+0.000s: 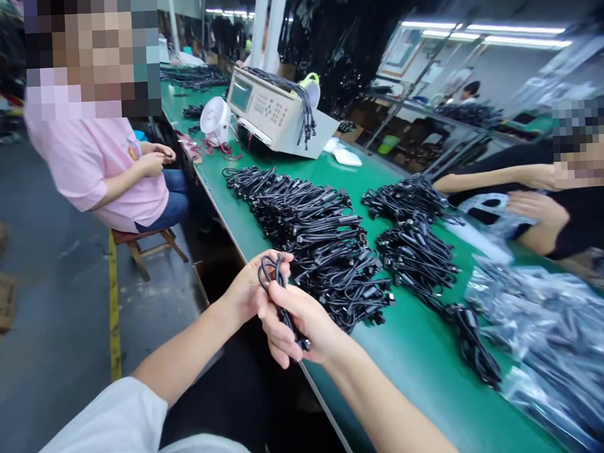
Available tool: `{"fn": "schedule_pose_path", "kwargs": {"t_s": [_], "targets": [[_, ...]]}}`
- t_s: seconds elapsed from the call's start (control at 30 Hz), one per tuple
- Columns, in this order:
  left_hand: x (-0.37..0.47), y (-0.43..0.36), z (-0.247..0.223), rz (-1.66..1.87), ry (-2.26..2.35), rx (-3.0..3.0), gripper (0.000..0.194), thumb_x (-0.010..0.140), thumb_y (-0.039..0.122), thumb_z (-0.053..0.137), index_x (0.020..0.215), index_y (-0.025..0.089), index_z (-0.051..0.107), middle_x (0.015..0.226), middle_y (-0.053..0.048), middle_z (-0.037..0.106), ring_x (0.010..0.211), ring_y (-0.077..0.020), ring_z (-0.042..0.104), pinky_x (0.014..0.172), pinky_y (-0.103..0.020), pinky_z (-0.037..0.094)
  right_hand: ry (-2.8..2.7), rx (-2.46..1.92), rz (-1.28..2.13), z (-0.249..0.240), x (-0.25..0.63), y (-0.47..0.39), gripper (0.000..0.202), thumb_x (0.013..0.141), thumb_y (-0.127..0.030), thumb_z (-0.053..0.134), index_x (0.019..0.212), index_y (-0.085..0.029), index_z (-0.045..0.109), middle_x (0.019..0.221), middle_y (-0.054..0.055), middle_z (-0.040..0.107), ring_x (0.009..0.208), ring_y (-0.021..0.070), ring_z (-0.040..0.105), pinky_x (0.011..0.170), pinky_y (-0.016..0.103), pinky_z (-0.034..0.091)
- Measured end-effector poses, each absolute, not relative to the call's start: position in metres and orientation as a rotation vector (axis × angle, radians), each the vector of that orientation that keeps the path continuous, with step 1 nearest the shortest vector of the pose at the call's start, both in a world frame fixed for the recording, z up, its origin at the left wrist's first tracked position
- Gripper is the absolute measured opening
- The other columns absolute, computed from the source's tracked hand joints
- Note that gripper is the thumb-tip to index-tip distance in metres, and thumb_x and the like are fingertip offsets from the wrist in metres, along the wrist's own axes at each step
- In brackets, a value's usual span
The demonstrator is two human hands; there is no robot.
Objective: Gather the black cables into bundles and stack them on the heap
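A looped black cable [284, 314] is held between my two hands, just off the near edge of the green table [413, 375]. My left hand [252, 282] pinches its upper loop from behind. My right hand [299, 320] wraps around the middle of the bundle, with a connector end poking out below the palm. Right beyond my hands lies a long pile of coiled black cables [317, 239]. Farther right on the table are more cable bundles [418, 248].
Clear plastic bags of cables [552, 336] cover the right side. A beige test instrument [277, 114] and a small white fan [216, 121] stand toward the back. A person in pink [99, 155] sits at the left; another person's hand [539, 209] is at the right.
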State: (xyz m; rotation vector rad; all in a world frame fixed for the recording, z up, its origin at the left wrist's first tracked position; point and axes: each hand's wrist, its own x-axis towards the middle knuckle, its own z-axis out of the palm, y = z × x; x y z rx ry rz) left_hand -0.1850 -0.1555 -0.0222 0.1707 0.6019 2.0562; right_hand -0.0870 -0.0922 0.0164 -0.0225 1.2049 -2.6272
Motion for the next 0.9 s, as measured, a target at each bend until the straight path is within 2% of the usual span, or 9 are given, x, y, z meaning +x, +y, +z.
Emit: {"fn": "schedule_pose_path", "kwargs": {"t_s": [0.23,0.43,0.67,0.9], "targets": [[-0.197,-0.162,-0.029,2.043,0.564,0.077,0.019,0.073,0.027,0.081,0.082,0.013,0.072,0.067,0.002,0.064,0.062,-0.0078,0.061,0.061,-0.017,0.051,1.213,0.054,-2.627,0.022,-0.098,-0.096,0.042,0.094,-0.056,0.058,0.082,-0.016,0.057,0.043,-0.011,0.047,0.025,0.0043,0.033,0.033,0.019,0.049],[-0.199,-0.165,-0.036,2.012,0.509,0.013,0.008,0.075,0.017,0.073,0.083,0.016,0.072,0.068,0.000,0.065,0.063,-0.0101,0.062,0.062,-0.020,0.054,1.171,0.194,-2.600,0.031,-0.105,-0.099,0.042,0.093,-0.056,0.060,0.079,-0.017,0.056,0.043,-0.010,0.047,0.026,0.0032,0.028,0.033,0.017,0.045],[-0.205,-0.170,-0.039,2.061,0.520,0.077,0.017,0.075,0.023,0.075,0.089,0.016,0.068,0.078,0.000,0.066,0.074,-0.0107,0.065,0.073,-0.020,0.054,1.073,0.327,-2.560,0.036,-0.109,-0.097,0.039,0.096,-0.050,0.057,0.078,-0.016,0.057,0.042,-0.011,0.043,0.028,0.0028,0.021,0.032,0.015,0.040],[-0.202,-0.169,-0.042,2.258,0.739,0.363,0.031,0.079,0.036,0.075,0.102,0.023,0.059,0.069,0.005,0.056,0.060,-0.0079,0.049,0.060,-0.018,0.041,0.966,0.352,-2.564,0.036,-0.112,-0.098,0.038,0.096,-0.050,0.058,0.079,-0.016,0.056,0.042,-0.012,0.040,0.029,0.0018,0.015,0.032,0.014,0.035]]}}
